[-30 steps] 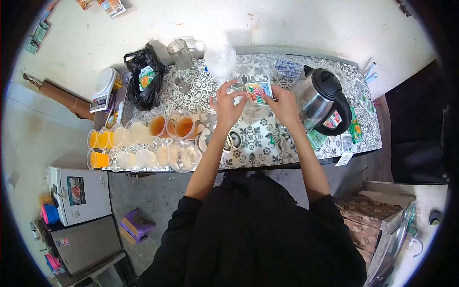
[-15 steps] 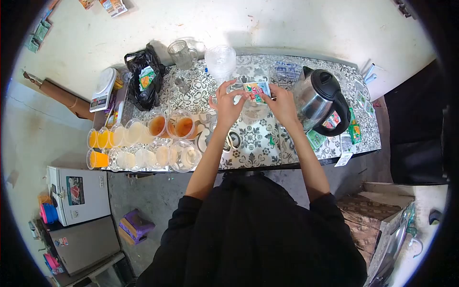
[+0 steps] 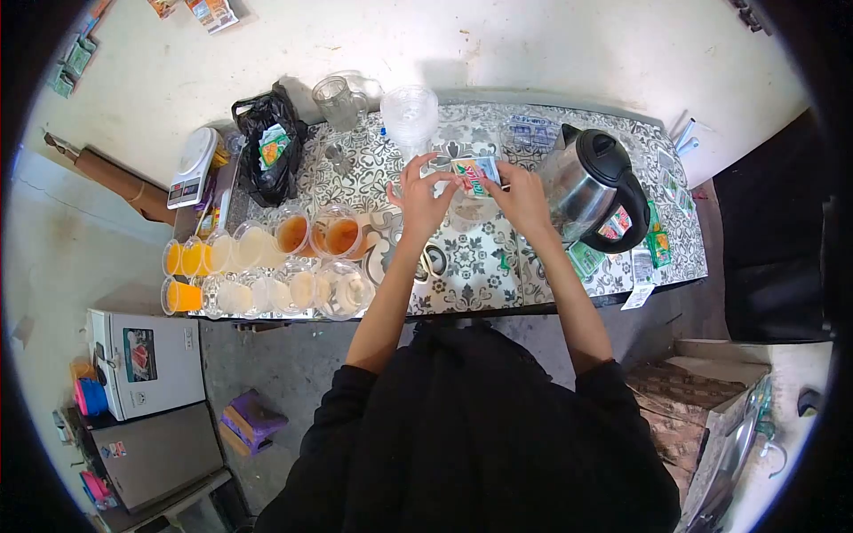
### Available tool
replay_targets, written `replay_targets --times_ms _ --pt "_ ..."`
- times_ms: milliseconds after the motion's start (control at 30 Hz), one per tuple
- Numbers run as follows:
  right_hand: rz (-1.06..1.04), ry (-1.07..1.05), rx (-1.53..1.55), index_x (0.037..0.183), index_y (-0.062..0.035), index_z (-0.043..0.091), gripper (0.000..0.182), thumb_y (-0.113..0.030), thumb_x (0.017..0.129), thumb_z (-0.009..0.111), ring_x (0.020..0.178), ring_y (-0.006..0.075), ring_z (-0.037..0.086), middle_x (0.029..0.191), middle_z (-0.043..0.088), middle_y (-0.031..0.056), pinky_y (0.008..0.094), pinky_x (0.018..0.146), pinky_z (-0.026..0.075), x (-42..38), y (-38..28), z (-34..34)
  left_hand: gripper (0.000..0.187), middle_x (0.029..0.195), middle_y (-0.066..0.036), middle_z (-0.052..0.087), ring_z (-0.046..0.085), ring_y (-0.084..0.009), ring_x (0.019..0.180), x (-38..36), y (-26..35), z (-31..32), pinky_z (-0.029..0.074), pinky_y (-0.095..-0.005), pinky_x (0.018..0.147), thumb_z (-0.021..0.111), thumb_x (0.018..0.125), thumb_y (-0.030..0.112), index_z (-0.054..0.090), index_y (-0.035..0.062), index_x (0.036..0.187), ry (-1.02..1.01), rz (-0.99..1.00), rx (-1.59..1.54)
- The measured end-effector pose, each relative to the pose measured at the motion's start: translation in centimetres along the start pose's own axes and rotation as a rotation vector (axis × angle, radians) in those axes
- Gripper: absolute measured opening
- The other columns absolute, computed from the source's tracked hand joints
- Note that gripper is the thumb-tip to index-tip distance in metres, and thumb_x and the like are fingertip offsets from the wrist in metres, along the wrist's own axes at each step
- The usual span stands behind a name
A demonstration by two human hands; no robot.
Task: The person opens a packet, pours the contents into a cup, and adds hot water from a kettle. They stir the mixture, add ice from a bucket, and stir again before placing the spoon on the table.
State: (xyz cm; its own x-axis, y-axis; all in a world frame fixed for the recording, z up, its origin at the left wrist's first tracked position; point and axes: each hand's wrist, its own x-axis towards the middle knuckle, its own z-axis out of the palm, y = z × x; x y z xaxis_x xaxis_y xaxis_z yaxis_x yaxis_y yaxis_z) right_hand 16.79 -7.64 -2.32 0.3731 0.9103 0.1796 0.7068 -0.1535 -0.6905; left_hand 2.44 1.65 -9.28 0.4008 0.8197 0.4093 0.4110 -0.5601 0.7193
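Note:
A small colourful drink sachet [image 3: 474, 174] is pinched between my two hands over the patterned table. My left hand [image 3: 425, 192] grips its left edge with thumb and forefinger, the other fingers raised. On its right side, my right hand [image 3: 521, 197] holds the sachet by the top and lower corner. Below it stands a clear plastic cup [image 3: 471, 213], partly hidden by the hands. Black-handled scissors [image 3: 434, 261] lie beside my left forearm. Just right of my right hand is a steel electric kettle [image 3: 582, 191] with a black lid and handle.
Two rows of plastic cups [image 3: 258, 244] with orange, pale and brown drinks fill the table's left side. Behind them are a black plastic bag [image 3: 271, 164], a glass mug [image 3: 336, 102] and stacked clear cups [image 3: 410, 115]. Green sachets [image 3: 657, 244] lie right of the kettle.
The sachet has dropped slightly and tilted a little in my fingers. My right hand has shifted slightly left; the things on the table have stayed put.

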Motion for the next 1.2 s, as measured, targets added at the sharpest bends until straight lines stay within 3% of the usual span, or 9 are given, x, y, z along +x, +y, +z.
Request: replay_targets --times_ms 167,267,500,567,700,900,1000,1033,1200 --pt "-0.001 0.051 0.054 0.104 0.0008 0.063 0.028 -0.015 0.081 0.067 0.071 0.0206 0.066 0.086 0.069 0.0138 0.029 0.066 0.049 -0.2 2.0 1.0 0.015 0.124 0.001 0.05 0.037 -0.0237 0.124 0.2 -0.1 0.4 0.008 -0.0612 0.097 0.071 0.075 0.035 0.073 0.0228 0.084 -0.003 -0.013 -0.12" --pt "0.054 0.121 0.559 0.101 -0.0005 0.064 0.022 -0.012 0.083 0.065 0.072 0.0144 0.065 0.084 0.069 0.0091 0.0275 0.063 0.048 -0.6 4.0 2.5 0.015 0.122 -0.001 0.053 0.039 -0.026 0.12 0.9 1.5 -0.2 0.018 -0.0488 0.103 0.068 0.079 0.03 0.073 0.0193 0.088 -0.065 -0.015 -0.073" --pt "0.338 0.186 1.014 0.113 0.0013 0.057 0.031 -0.017 0.088 0.062 0.09 0.0074 0.059 0.101 0.065 0.0066 0.0244 0.074 0.049 -2.8 2.9 2.0 0.017 0.115 0.004 0.058 0.047 -0.0166 0.115 3.4 6.2 -2.4 0.014 -0.0521 0.1 0.068 0.077 0.035 0.072 0.02 0.081 -0.161 0.089 0.017" --pt "0.342 0.165 1.093 0.111 0.0013 0.058 0.029 -0.018 0.09 0.059 0.089 0.008 0.058 0.099 0.063 0.0057 0.024 0.076 0.048 -3.8 2.8 1.4 0.014 0.103 0.0 0.064 0.056 -0.0175 0.102 4.2 7.7 -4.0 0.028 -0.0458 0.097 0.069 0.077 0.028 0.071 0.015 0.08 -0.256 0.195 -0.056" --pt "0.214 0.305 0.839 0.114 0.0025 0.053 0.032 -0.015 0.089 0.06 0.085 0.0129 0.058 0.097 0.061 0.0077 0.0242 0.076 0.046 -9.1 1.9 -2.5 0.009 0.081 -0.004 0.068 0.064 -0.0197 0.075 3.6 10.1 -6.8 0.048 -0.0248 0.071 0.069 0.074 0.014 0.069 0.0063 0.079 -0.44 0.221 -0.298" --pt "0.011 0.927 -0.314 0.121 0.0032 0.045 0.055 -0.018 0.078 0.073 0.098 0.0207 0.055 0.096 0.06 0.0111 0.0312 0.086 0.042 -12.4 4.6 -9.5 0.009 0.082 -0.002 0.069 0.065 -0.0192 0.074 -1.7 9.7 -6.3 0.049 -0.0286 0.07 0.071 0.072 0.014 0.069 0.0078 0.078 -0.546 0.324 -0.186" --pt "0.03 0.72 -0.113 0.122 0.0034 0.044 0.058 -0.017 0.077 0.074 0.09 0.0175 0.057 0.096 0.06 0.0102 0.0282 0.08 0.044 -10.9 9.6 -10.2 0.009 0.084 0.001 0.069 0.065 -0.0182 0.074 -4.8 6.5 -4.0 0.048 -0.0298 0.068 0.072 0.071 0.013 0.069 0.011 0.079 -0.383 0.509 -0.118" --pt "0.239 0.64 0.076 0.112 0.0036 0.05 0.049 -0.017 0.076 0.076 0.08 0.0129 0.056 0.091 0.061 0.0077 0.0247 0.072 0.045 -10.4 8.5 -10.6 0.008 0.084 0.003 0.068 0.064 -0.017 0.073 -5.8 5.2 -3.3 0.047 -0.0298 0.068 0.072 0.071 0.015 0.068 0.0121 0.078 -0.329 0.525 -0.098" --pt "0.163 0.749 0.437 0.086 0.002 0.057 0.03 -0.016 0.073 0.077 0.072 0.0078 0.052 0.078 0.059 0.0026 0.0211 0.066 0.042 -8.2 12.4 -10.2 0.014 0.091 0.001 0.068 0.063 -0.0175 0.085 -9.1 1.1 -1.5 0.047 -0.0332 0.074 0.072 0.071 0.013 0.068 0.0125 0.084 -0.316 0.535 -0.018"
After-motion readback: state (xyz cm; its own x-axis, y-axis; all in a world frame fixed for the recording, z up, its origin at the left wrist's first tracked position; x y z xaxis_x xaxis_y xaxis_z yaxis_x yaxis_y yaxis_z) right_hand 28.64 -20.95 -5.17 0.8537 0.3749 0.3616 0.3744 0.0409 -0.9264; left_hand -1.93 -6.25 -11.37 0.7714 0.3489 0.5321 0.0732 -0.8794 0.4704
